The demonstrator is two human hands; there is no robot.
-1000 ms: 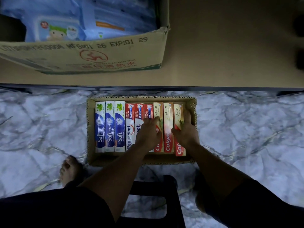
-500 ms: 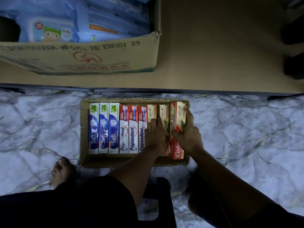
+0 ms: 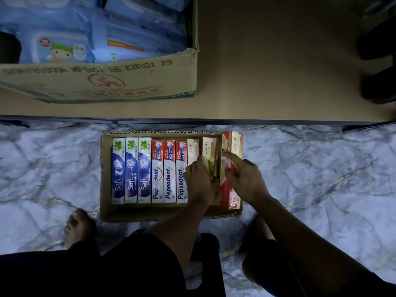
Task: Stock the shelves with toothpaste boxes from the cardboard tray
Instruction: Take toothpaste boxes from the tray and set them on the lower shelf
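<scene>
Right hand (image 3: 246,181) around tilted toothpaste box (image 3: 234,144)

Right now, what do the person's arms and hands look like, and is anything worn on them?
The left forearm and right forearm are bare, with no sleeves in view. The left hand and right hand wear no gloves, and no watch, ring or bracelet shows. Dark clothing covers the lap below.

Illumination is dim and cool; the marble floor (image 3: 321,179) catches the most light, while the lower frame sinks into near-black shadow. Wide-angle distortion bows the shelf edge (image 3: 214,121). Fine detail is soft.
</scene>
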